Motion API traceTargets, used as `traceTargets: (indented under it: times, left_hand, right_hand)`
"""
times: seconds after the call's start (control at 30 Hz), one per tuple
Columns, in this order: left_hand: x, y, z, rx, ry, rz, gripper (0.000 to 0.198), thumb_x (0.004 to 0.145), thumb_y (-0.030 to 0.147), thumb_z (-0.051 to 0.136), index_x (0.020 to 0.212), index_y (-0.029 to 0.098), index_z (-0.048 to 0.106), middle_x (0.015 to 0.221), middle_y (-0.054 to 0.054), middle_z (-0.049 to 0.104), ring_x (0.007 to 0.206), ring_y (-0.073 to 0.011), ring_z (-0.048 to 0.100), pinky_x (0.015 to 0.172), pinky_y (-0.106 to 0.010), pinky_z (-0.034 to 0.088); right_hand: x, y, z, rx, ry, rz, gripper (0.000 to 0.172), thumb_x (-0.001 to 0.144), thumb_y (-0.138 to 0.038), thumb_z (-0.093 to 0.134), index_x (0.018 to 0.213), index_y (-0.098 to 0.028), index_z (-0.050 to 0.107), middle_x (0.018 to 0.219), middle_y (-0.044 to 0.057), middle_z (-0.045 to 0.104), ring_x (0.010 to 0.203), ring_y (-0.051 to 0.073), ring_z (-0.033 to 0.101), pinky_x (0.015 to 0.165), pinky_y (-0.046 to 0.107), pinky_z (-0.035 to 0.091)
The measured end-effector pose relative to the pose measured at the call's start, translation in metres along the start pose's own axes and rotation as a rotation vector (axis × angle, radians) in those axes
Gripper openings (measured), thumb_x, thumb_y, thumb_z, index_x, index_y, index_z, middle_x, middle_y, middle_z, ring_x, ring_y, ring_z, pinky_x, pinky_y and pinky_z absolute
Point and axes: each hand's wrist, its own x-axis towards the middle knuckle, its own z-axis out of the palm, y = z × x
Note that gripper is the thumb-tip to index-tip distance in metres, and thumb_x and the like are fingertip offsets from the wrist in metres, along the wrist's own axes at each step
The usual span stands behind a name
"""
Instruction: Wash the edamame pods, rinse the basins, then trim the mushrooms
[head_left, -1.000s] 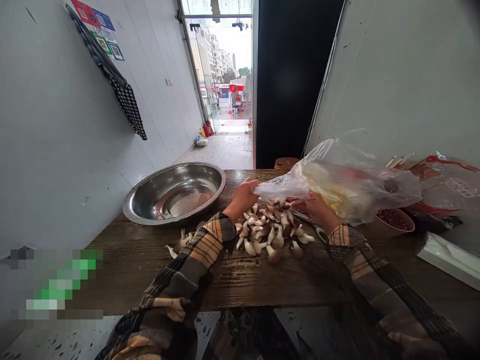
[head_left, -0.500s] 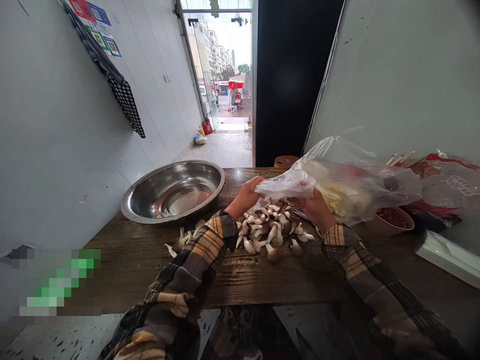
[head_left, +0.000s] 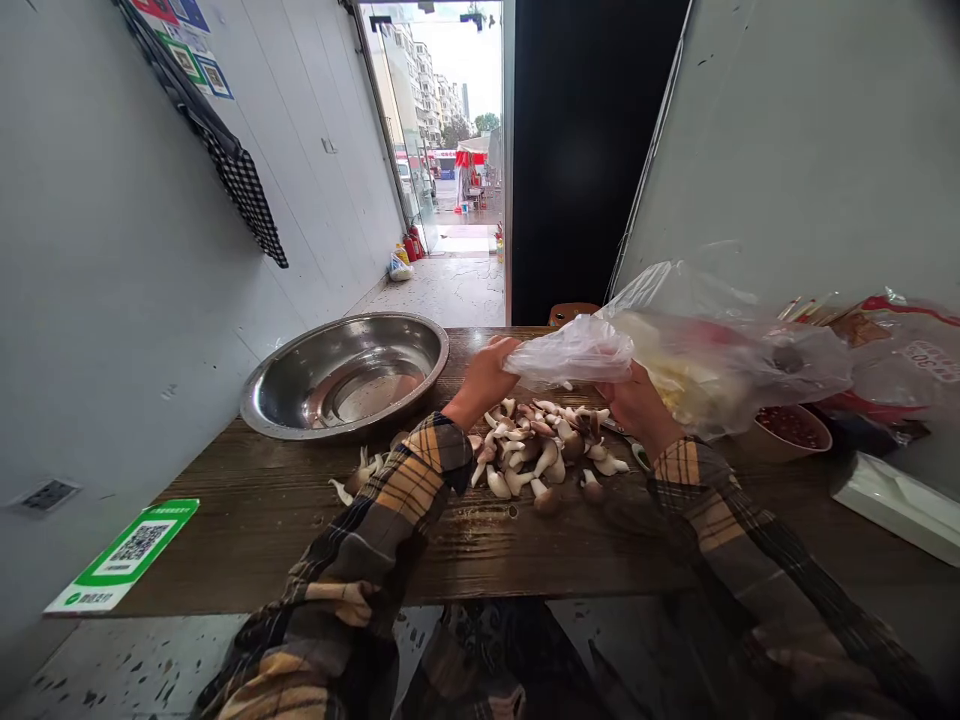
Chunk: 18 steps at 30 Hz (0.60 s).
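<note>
A: Plastic bag (head_left: pixel 571 348) moved up from the mushrooms (head_left: pixel 544 450) since a second ago. Fingers?
B: Left hand's (head_left: pixel 484 380) pinch its left end; right hand's (head_left: pixel 639 405) closed on the other, tips partly hidden.
A: Containers?
B: Basin (head_left: pixel 259 412) left, contents unclear. Bowl (head_left: pixel 772 447) right, dark-red bits (head_left: pixel 789 424) inside. Mushrooms still on table (head_left: pixel 480 560).

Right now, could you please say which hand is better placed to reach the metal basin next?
Probably the left hand: it is nearer the metal basin, while the right hand is farther off. Both hands grip the crumpled plastic bag.
</note>
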Motion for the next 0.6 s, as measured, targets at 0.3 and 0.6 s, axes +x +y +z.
traceTargets:
  times: [0.3, 0.6]
  left_hand:
    - [-0.012, 0.0, -0.025, -0.285, -0.11, -0.146, 0.053, 0.068, 0.014, 0.068, 0.121, 0.017, 0.06, 0.106, -0.006, 0.07, 0.098, -0.0208, 0.064, 0.089, -0.034, 0.048]
    - [-0.024, 0.016, -0.046, -0.171, -0.081, -0.132, 0.048, 0.07, 0.015, 0.069, 0.117, 0.018, 0.063, 0.109, -0.007, 0.07, 0.1, -0.0234, 0.065, 0.091, -0.036, 0.048]
  right_hand:
    - [-0.005, -0.013, 0.0, -0.119, 0.096, 0.143, 0.018, 0.068, -0.03, 0.069, 0.084, -0.022, 0.065, 0.079, 0.001, 0.072, 0.068, 0.017, 0.067, 0.057, 0.027, 0.054]
    - [-0.016, -0.031, 0.006, -0.189, 0.07, 0.108, 0.023, 0.069, -0.032, 0.072, 0.089, -0.022, 0.066, 0.081, 0.001, 0.072, 0.069, 0.016, 0.066, 0.055, 0.025, 0.053]
